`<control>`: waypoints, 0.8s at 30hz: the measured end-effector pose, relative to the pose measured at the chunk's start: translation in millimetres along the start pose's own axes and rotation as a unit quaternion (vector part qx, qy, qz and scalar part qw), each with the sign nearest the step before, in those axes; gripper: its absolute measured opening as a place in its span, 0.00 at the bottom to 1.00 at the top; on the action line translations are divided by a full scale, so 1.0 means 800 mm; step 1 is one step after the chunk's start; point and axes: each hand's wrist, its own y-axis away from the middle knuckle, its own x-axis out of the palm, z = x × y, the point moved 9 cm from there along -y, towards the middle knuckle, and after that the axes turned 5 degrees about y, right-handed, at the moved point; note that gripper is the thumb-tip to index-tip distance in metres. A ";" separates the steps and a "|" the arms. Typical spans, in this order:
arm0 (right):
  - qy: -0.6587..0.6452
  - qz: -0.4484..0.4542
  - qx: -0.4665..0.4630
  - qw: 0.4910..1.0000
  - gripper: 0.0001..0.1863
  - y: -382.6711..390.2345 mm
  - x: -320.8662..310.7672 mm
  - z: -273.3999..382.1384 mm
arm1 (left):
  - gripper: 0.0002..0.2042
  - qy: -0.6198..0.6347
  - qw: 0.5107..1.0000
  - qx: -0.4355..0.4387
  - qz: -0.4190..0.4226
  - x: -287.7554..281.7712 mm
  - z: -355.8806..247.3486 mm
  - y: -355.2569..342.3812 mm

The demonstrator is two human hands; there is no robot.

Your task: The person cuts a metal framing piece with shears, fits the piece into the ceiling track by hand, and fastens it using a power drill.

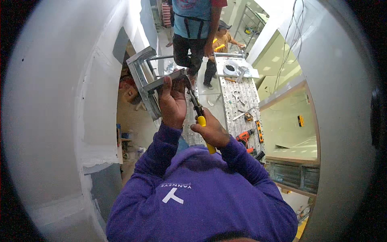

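My left hand [173,107] is closed around a thin grey metal channel [165,80], which joins a larger frame of galvanized channels [141,80] on its left. In my right hand [213,130] is a pair of tin snips [196,103] with yellow handles, my fingers wrapped round the grips. The snips' dark jaws meet the right end of the channel, just beyond my left fingers. Whether the blades are closed on the metal is too small to tell.
Right of me runs a perforated metal platform [246,96] holding a drill [244,136], an orange level [259,132], a tape measure [248,116] and a white tub [231,67]. One person [192,30] stands ahead, another [222,40] beyond. Wires [287,44] hang at right.
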 end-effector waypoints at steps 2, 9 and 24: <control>0.004 0.012 0.005 1.000 0.24 -0.006 0.003 0.001 | 0.15 0.005 1.000 0.006 -0.011 -0.014 -0.001 -0.006; -0.009 0.037 0.034 0.999 0.30 -0.023 0.010 -0.003 | 0.14 -0.012 1.000 -0.007 0.003 -0.006 0.005 -0.013; 0.019 0.044 0.048 0.998 0.30 -0.028 0.002 -0.005 | 0.15 -0.045 0.999 -0.012 0.005 -0.013 0.020 -0.022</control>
